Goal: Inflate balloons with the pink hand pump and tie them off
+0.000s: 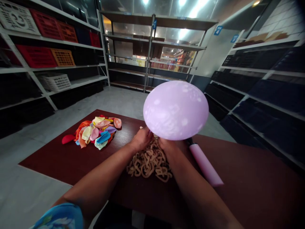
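An inflated light purple balloon (176, 109) with pale spots hovers over the table, in front of my hands. My left hand (143, 138) is closed at the balloon's lower left edge, where its neck seems to be pinched; the neck itself is hidden. Just under the balloon is my right hand (165, 144), its fingers covered by the balloon. Between and below my hands lies a heap of tan, looped strips (150, 162). A pink hand pump (206, 165) with a black end lies right of my right forearm.
On the left of the dark red-brown table (59, 165) lies a pile of uninflated balloons (95, 132) in many colours. Shelves with red crates (35, 56) and orange crates stand at left. A metal rack (146, 63) is behind, and shelves with dark bins (271, 98) at right.
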### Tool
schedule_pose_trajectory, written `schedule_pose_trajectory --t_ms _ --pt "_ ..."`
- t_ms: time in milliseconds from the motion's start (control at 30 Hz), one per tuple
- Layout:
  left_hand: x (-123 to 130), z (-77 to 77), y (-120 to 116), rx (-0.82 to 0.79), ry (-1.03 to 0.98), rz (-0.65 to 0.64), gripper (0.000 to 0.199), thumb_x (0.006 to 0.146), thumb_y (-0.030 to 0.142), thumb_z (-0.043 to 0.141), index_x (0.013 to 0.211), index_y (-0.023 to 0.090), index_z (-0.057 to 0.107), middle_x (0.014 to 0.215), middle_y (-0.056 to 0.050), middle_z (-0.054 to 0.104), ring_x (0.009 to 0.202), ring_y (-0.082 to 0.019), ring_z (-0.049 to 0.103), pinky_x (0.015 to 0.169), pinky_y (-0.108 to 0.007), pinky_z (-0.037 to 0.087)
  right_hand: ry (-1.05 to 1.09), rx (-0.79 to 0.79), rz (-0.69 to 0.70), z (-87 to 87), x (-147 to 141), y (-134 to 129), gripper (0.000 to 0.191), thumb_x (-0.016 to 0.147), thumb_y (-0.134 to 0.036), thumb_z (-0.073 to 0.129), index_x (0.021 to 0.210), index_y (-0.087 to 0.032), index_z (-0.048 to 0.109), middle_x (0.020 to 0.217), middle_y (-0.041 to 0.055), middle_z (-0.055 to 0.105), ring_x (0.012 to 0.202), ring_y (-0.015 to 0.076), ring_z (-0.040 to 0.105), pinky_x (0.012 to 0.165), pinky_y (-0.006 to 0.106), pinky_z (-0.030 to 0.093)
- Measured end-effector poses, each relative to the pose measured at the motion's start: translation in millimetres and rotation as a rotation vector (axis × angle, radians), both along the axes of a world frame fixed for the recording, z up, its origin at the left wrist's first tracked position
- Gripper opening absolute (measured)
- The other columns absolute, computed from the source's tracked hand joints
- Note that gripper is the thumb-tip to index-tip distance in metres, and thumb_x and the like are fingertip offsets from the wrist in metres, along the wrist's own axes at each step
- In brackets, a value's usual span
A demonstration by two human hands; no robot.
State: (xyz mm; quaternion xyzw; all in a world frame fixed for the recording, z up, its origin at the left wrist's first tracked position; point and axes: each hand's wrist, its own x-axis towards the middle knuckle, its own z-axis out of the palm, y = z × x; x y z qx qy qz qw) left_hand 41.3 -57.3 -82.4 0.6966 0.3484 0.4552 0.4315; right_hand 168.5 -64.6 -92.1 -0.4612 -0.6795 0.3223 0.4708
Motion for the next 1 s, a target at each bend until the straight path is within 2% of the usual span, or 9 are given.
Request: schedule_pose_trajectory --t_ms 100,200,367,467,600,733,833,900,1000 --pt "-2.3 4.3 -0.3 0.067 0.192 -0.017 0.018 0.077 0.025 0.057 0.061 0.018 0.056 0.051 0.0 0.053 0.049 -0.012 0.044 0.055 -0.024 0.034 0.417 -0.084 -0.117 -5.8 -3.9 5.1 0.033 0.076 -0.047 0.054 0.101 -0.025 0.056 0.091 0.0001 0.063 0.1 0.0201 0.052 0.088 0.039 0.045" --pt "-5.2 7.1 0.4 0.183 0.356 -0.037 0.025 0.082 0.035 0.05 0.068 0.016 0.056 0.054 0.002 0.052 0.052 -0.011 0.045 0.057 -0.023 0.034 0.811 -0.251 -0.109 -3.3 -5.6 5.6 0.035 0.056 -0.034 0.072 0.086 -0.02 0.059 0.082 -0.001 0.063 0.082 0.0168 0.057 0.076 0.033 0.049" --pt "-8.2 4.2 1.9 0.283 0.337 -0.067 0.03 0.086 0.04 0.043 0.072 0.015 0.055 0.058 0.002 0.05 0.056 -0.01 0.045 0.056 -0.022 0.033 0.992 -0.338 -0.035 8.2 -6.0 -0.9 0.027 0.047 -0.017 0.076 0.069 -0.018 0.06 0.069 -0.0039 0.06 0.066 0.0097 0.054 0.066 0.024 0.047" --pt "-4.6 -1.2 0.7 0.205 0.203 -0.084 0.032 0.086 0.041 0.042 0.072 0.015 0.053 0.06 0.001 0.049 0.056 -0.009 0.043 0.054 -0.021 0.031 0.981 -0.35 -0.033 11.5 -5.0 -2.9 0.023 0.051 -0.017 0.075 0.069 -0.017 0.061 0.07 -0.0034 0.061 0.065 0.0095 0.054 0.065 0.024 0.046" --pt "6.2 -7.4 -3.1 -0.218 -0.177 -0.248 0.031 0.084 0.042 0.045 0.068 0.015 0.048 0.05 0.004 0.037 0.045 -0.006 0.033 0.044 -0.019 0.026 0.887 -0.464 0.033 12.5 1.7 -2.3 0.018 0.057 -0.022 0.072 0.07 -0.018 0.06 0.064 -0.0039 0.058 0.058 0.0094 0.051 0.06 0.025 0.046" --pt "6.2 -3.3 -1.1 -0.61 -0.585 -0.394 0.022 0.083 0.033 0.048 0.07 0.015 0.045 0.049 0.006 0.03 0.038 -0.004 0.025 0.037 -0.016 0.018 0.685 -0.534 0.235 17.9 17.2 -4.6 0.022 0.065 -0.034 0.066 0.08 -0.019 0.061 0.073 -0.0006 0.061 0.065 0.0125 0.055 0.065 0.03 0.047" --pt "-5.4 1.3 9.9 -0.786 -0.858 -0.358 0.017 0.084 0.024 0.046 0.07 0.015 0.044 0.05 0.007 0.027 0.037 -0.004 0.025 0.034 -0.014 0.013 0.357 -0.438 0.115 27.9 31.0 -10.8 0.028 0.065 -0.033 0.067 0.088 -0.02 0.061 0.085 0.0018 0.063 0.074 0.0138 0.057 0.068 0.03 0.046" --pt "-13.8 1.0 19.2 -0.836 -0.993 -0.296 0.016 0.085 0.021 0.043 0.07 0.015 0.043 0.05 0.006 0.028 0.036 -0.004 0.027 0.032 -0.014 0.012 0.043 -0.326 0.041 36.3 38.5 -16.1 0.026 0.063 -0.029 0.069 0.086 -0.02 0.062 0.081 0.0011 0.063 0.073 0.0138 0.056 0.068 0.029 0.044" --pt "-20.4 -3.9 29.1 -0.862 -1.076 -0.21 0.018 0.087 0.021 0.042 0.07 0.015 0.042 0.05 0.006 0.03 0.036 -0.004 0.028 0.032 -0.014 0.013 -0.392 -0.168 0.195 47.8 44.2 -22.7 0.02 0.065 -0.025 0.065 0.085 -0.022 0.065 0.083 0.0007 0.063 0.077 0.0144 0.056 0.075 0.03 0.043"
